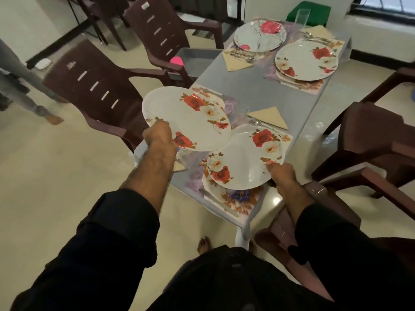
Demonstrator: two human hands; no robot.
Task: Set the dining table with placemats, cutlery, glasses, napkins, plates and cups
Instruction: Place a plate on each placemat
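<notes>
My left hand [158, 136] grips the near rim of a white rose-patterned plate [179, 115], held tilted above the table's near left corner. My right hand [281, 170] pinches the rim of a second rose plate [242, 160], held over the near floral placemat [235, 203], where a larger plate shows beneath it. A folded beige napkin [268, 116] with a spoon lies just beyond. Farther along the grey table [258, 86] sit a rose plate [306, 60] on its placemat and a pink-flower plate [260, 35], each with napkin and cutlery.
Brown plastic chairs stand along the left [96, 90], far left [161, 34] and right [377, 140] of the table. A grey bin [193, 56] sits beside the table's left edge. Another person's legs [24, 86] are at the far left. A clear glass [302, 17] stands at the far end.
</notes>
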